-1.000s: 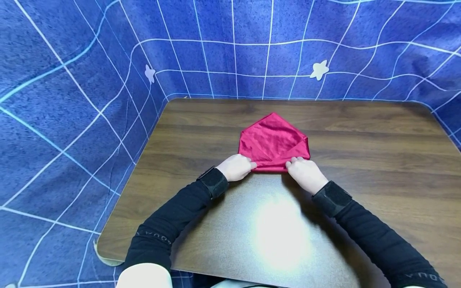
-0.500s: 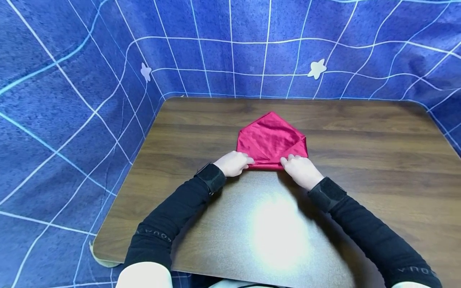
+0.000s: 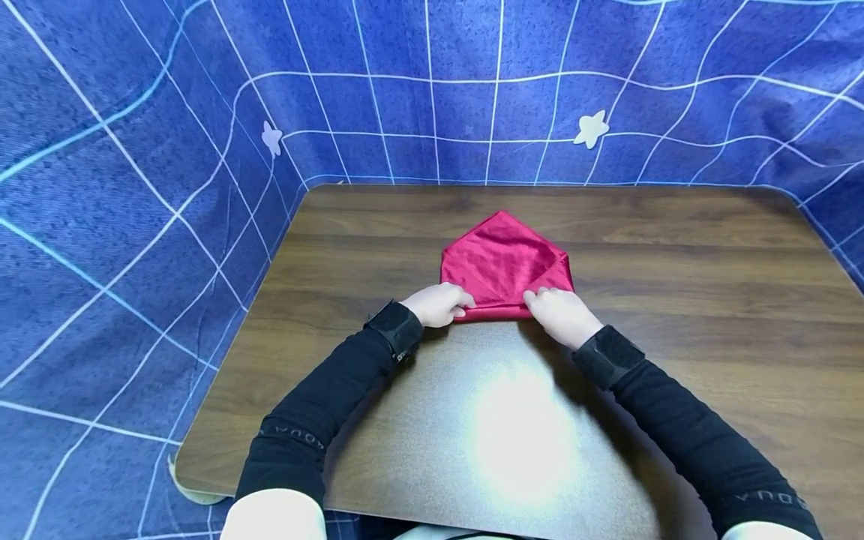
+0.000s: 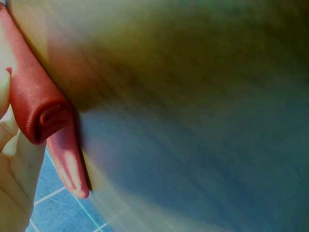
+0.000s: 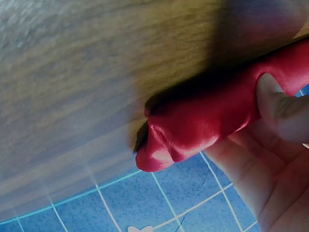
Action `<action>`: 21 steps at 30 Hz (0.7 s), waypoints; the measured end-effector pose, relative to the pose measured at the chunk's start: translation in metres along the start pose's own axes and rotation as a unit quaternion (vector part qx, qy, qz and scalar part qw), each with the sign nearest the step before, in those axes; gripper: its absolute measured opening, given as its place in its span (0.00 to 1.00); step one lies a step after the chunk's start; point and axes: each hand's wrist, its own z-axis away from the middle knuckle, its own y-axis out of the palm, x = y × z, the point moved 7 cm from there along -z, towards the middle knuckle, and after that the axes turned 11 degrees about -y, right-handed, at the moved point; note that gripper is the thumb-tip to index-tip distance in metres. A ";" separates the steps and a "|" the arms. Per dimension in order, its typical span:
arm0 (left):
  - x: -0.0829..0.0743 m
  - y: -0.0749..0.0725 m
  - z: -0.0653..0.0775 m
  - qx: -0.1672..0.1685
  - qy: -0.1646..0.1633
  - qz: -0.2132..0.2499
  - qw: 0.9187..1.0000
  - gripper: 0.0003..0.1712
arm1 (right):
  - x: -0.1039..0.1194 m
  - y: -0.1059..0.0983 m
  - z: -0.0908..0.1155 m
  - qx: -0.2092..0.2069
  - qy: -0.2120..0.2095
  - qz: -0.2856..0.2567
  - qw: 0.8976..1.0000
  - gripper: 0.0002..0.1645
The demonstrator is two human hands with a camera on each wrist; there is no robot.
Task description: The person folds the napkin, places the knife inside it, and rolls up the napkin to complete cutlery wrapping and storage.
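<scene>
A shiny red cloth (image 3: pixel 502 259) lies on the table, its far end a point and its near edge rolled up. In the left wrist view the end of the roll (image 4: pixel 41 108) shows as a spiral, with a flat corner of cloth below it. My left hand (image 3: pixel 435 305) pinches the roll near its left end. Toward the right end my right hand (image 3: pixel 563 316) grips it; in the right wrist view the thumb (image 5: pixel 273 96) presses into the roll and the fingers lie behind it. The head view hides the roll's ends under both hands.
The brown wood-grain table (image 3: pixel 675 262) extends on all sides of the cloth, with a bright glare (image 3: pixel 523 442) in front. Behind it and at the left hangs a blue curtain (image 3: pixel 405 105) with white lines and stars.
The view has shifted slightly. Both hands stay on the rolled near edge, and the right hand sits a little further left along it. The cloth's shape is almost the same.
</scene>
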 end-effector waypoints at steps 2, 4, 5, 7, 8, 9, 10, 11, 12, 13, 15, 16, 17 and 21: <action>0.000 0.000 -0.002 0.006 0.003 0.016 1.000 0.09 | 0.001 -0.003 0.000 -0.015 -0.004 0.021 1.000 0.06; 0.002 0.001 -0.004 0.013 -0.002 0.025 1.000 0.09 | 0.004 -0.006 0.000 -0.029 -0.005 0.046 0.999 0.06; 0.002 0.002 -0.005 0.015 -0.002 0.028 0.999 0.09 | 0.006 -0.006 0.000 -0.035 -0.004 0.060 0.998 0.06; 0.003 0.002 -0.006 0.019 -0.003 0.023 1.000 0.09 | 0.010 -0.007 0.000 -0.043 -0.004 0.087 0.995 0.05; 0.004 0.002 -0.006 0.021 -0.005 0.022 1.000 0.10 | 0.012 -0.007 0.001 -0.046 -0.002 0.095 0.994 0.04; 0.004 0.002 -0.006 0.023 -0.005 0.020 1.000 0.10 | 0.015 -0.007 0.001 -0.052 -0.002 0.104 0.993 0.04; 0.004 0.002 -0.006 0.023 -0.005 0.017 1.000 0.10 | 0.017 -0.007 0.002 -0.060 -0.003 0.112 0.992 0.05; 0.005 0.003 -0.006 0.022 -0.005 0.016 1.000 0.10 | 0.019 -0.007 0.002 -0.068 -0.003 0.119 0.991 0.06; 0.006 0.003 -0.007 0.022 -0.011 0.015 1.000 0.10 | 0.020 -0.008 0.003 -0.076 -0.005 0.125 0.989 0.08; 0.008 0.004 -0.007 0.022 -0.014 0.016 1.000 0.10 | 0.021 -0.009 0.003 -0.084 -0.007 0.130 0.988 0.11; 0.010 0.005 -0.009 0.016 -0.018 0.019 1.000 0.10 | 0.024 -0.010 0.003 -0.097 -0.010 0.143 0.985 0.15; 0.012 0.005 -0.009 0.013 -0.022 0.023 0.999 0.09 | 0.024 -0.011 0.004 -0.102 -0.012 0.149 0.984 0.18; 0.013 0.004 -0.010 0.008 -0.024 0.023 0.999 0.09 | 0.025 -0.011 0.003 -0.106 -0.014 0.154 0.982 0.20; 0.017 0.002 -0.011 -0.005 -0.037 0.018 0.999 0.05 | 0.025 -0.011 0.003 -0.121 -0.022 0.166 0.978 0.20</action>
